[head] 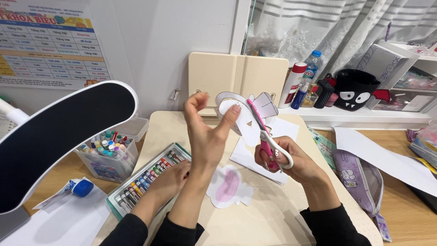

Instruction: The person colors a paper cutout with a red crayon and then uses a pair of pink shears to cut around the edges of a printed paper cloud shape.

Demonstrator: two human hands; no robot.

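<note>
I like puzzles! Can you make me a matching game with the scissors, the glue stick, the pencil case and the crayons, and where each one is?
Things:
1. pink-handled scissors
2. blue-capped glue stick
3. purple fabric pencil case
4. tray of oil pastel crayons

Places:
A. lying on white paper, far left
B. in the right hand, cutting a white paper shape
C. beside the left forearm
D. right of the cream board

Pairs: 1-B, 2-A, 3-D, 4-C

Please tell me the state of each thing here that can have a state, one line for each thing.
left hand: raised, pinching the paper cutout
right hand: gripping the scissors
scissors: pink, blades up, cutting into the paper
paper cutout: held in the air, partly cut
pink paper piece: lying flat on the board
crayon box: open, crayons in a row
marker tub: open, markers upright
pencil pouch: lying on the desk
</note>
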